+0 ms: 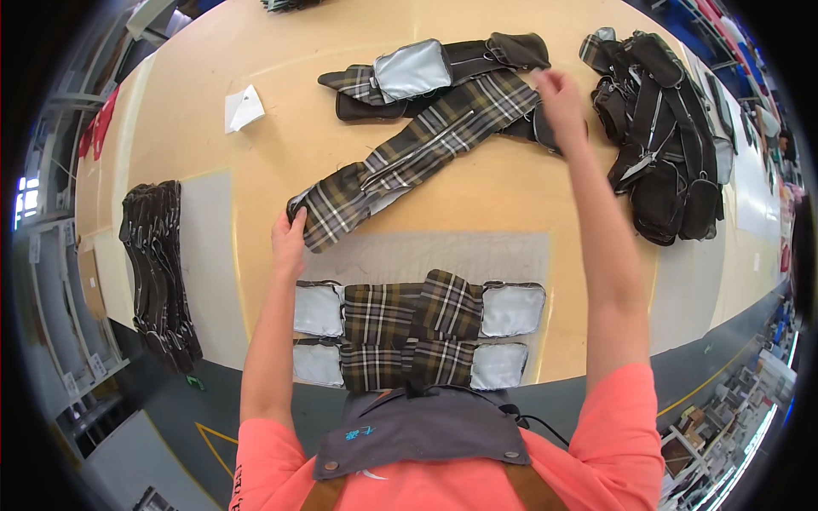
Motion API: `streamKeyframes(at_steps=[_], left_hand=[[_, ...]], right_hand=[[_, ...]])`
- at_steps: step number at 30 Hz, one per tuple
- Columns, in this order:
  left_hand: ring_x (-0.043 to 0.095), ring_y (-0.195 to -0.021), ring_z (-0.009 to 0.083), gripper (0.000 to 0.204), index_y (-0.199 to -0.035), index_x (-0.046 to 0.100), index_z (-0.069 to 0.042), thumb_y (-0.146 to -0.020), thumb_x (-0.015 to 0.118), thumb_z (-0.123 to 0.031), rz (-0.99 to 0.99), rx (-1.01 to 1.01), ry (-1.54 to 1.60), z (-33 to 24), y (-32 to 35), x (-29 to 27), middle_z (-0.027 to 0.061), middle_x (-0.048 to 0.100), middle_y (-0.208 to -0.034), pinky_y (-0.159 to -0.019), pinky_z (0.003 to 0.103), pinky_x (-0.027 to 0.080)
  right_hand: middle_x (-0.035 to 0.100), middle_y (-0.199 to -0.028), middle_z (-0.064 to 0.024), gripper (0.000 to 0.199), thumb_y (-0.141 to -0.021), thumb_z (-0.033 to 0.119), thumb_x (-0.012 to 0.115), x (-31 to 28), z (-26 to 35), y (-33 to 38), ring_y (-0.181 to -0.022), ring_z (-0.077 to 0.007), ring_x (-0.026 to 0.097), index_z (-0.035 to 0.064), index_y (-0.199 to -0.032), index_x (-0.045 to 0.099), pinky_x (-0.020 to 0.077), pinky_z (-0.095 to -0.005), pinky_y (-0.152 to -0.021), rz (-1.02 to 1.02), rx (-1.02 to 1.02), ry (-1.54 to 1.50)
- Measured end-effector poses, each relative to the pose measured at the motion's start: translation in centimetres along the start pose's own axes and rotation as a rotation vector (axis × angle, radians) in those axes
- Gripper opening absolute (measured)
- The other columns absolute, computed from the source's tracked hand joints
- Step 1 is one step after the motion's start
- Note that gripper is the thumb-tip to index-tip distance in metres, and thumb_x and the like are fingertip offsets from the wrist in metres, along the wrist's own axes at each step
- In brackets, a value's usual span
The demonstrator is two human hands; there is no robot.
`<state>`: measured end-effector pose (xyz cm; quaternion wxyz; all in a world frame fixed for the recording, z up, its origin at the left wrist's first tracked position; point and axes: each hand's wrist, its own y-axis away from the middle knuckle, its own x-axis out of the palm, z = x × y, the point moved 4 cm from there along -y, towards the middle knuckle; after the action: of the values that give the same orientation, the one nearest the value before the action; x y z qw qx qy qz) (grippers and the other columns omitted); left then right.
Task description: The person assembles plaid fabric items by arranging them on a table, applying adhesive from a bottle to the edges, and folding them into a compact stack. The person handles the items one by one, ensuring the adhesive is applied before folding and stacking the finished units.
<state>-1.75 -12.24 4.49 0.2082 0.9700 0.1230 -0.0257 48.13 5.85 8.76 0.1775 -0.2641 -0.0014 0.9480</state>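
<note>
A long plaid fabric strip [426,140] in brown, olive and white lies slantwise across the table, with a seam or zipper line along its length. My left hand [290,243] pinches its near left end. At the far right end, my right hand [563,106] has its fingers closed at the strip's corner. Beneath and behind the strip lie dark sewn pieces [511,51], one with a pale grey panel [412,70]. Closer to my body, two plaid pieces with pale end panels [511,309] rest one in front of the other.
A bulky pile of dark sewn pieces [669,153] sits at the right. On the left, a stack of narrow dark strips [158,264] reaches the edge of the wooden table [290,51]. A folded white paper [244,109] stands at the far left. Shelving [51,281] is beyond the table.
</note>
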Motion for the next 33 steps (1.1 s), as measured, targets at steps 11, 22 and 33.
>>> streamKeyframes(at_steps=[11, 22, 33], left_hand=[[0.054, -0.099, 0.009, 0.024, -0.115, 0.059, -0.001, -0.096, 0.055, -0.016, -0.067, 0.068, -0.104, 0.5, 0.3, -2.1, 0.001, 0.063, -0.108, -0.089, 0.026, 0.042], [0.057, -0.091, 0.009, 0.03, -0.122, 0.057, -0.003, -0.093, 0.058, -0.008, 0.088, -0.086, -0.202, 1.5, 2.2, -6.3, 0.0048, 0.065, -0.102, -0.081, 0.025, 0.046], [0.06, -0.081, 0.0181, 0.035, -0.117, 0.068, -0.019, -0.083, 0.07, -0.011, -0.323, 0.599, -0.872, 2.9, 3.7, -4.7, 0.0059, 0.061, -0.09, -0.069, 0.03, 0.05]], right_hand=[[0.063, -0.114, -0.0132, 0.043, -0.077, 0.045, 0.073, 4.7, -2.5, 2.3, -0.108, -0.0346, 0.056, 0.0128, -0.106, 0.066, 0.0433, -0.0457, -0.089, 0.042, 0.106, 0.692], [0.058, -0.082, -0.0009, 0.023, -0.089, 0.02, 0.068, -6.7, -9.1, 25.7, -0.077, -0.0088, 0.051, 0.0018, -0.1, 0.059, 0.0427, -0.0259, -0.069, 0.112, 0.461, -0.168], [0.057, -0.099, -0.0111, 0.026, -0.089, 0.015, 0.065, -6.5, -6.7, 27.4, -0.085, -0.0206, 0.057, 0.0037, -0.111, 0.059, 0.0487, -0.0316, -0.076, -0.128, 0.141, 0.264]])
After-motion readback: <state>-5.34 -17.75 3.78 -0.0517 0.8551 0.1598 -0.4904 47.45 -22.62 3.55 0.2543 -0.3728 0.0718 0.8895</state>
